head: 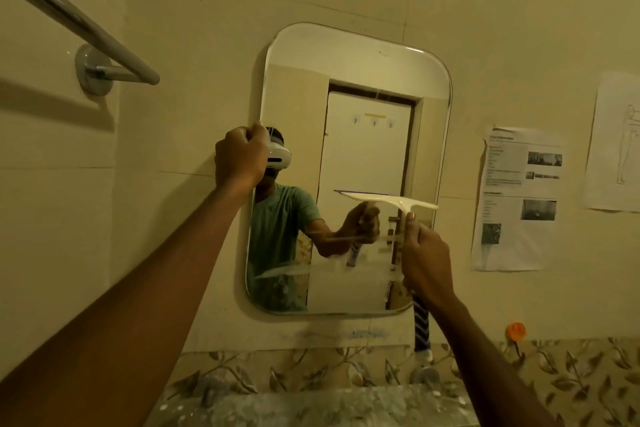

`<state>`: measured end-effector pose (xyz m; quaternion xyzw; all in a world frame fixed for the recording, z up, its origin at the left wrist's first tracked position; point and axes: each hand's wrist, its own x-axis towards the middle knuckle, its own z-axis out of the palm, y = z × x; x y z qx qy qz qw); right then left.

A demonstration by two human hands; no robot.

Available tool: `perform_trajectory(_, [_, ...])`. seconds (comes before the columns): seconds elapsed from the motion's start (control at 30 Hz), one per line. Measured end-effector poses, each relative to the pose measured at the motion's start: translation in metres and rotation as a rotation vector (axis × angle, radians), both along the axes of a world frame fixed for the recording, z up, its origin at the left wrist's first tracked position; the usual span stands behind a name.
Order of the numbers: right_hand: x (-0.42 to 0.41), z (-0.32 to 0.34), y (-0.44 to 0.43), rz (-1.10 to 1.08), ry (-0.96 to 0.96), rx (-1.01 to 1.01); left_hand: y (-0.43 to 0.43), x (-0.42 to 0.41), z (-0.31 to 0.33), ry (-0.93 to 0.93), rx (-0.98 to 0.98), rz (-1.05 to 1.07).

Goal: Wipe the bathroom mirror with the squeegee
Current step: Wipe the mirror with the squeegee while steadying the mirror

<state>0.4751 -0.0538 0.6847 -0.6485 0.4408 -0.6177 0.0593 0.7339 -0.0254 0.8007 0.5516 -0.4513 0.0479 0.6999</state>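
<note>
Head view: our left hand [239, 157] grips the rounded frameless wall mirror [360, 80] at nine o'clock. Our right hand [426, 255] clasps the cream plastic squeegee [391, 202] at four o'clock. Printed wall sheets [519, 198] are unreadable.

The left hand [239, 158] grips the left edge of the rounded rectangular wall mirror [360, 80]. The right hand [426, 260] holds the handle of the cream plastic squeegee [388, 200], blade roughly horizontal against the glass at mid-height on the right side. Chrome towel bar [79, 21] at upper left, printed paper sheet [516, 198] on the right wall
</note>
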Motion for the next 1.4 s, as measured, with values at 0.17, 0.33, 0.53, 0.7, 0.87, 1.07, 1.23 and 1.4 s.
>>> perform_trajectory(0.17, [0.001,-0.063,-0.007,-0.036,0.013,0.107,-0.004,0.0,-0.012,-0.01,-0.042,0.085])
perform_trajectory(0.33, [0.002,-0.127,0.01,-0.082,0.071,0.254,-0.002,-0.002,-0.015,-0.039,-0.062,0.104])
perform_trajectory(0.53, [-0.013,-0.054,0.011,0.013,-0.04,0.127,-0.003,0.002,-0.016,-0.034,-0.038,0.053])
perform_trajectory(0.7, [-0.012,-0.071,-0.003,-0.032,0.027,0.121,-0.004,0.004,-0.015,-0.031,-0.016,0.031])
perform_trajectory(0.87, [-0.013,-0.138,0.01,-0.135,0.147,0.27,-0.003,0.005,-0.014,-0.034,-0.009,0.05])
perform_trajectory(1.07, [-0.025,-0.163,0.019,-0.154,0.242,0.371,-0.002,0.007,-0.014,-0.018,0.017,0.006])
perform_trajectory(1.23, [-0.021,-0.136,0.037,-0.106,0.22,0.368,0.001,0.005,-0.015,-0.022,0.005,-0.007])
perform_trajectory(1.4, [0.024,-0.055,0.038,0.031,0.071,0.138,0.003,0.005,-0.013,-0.028,0.001,-0.015])
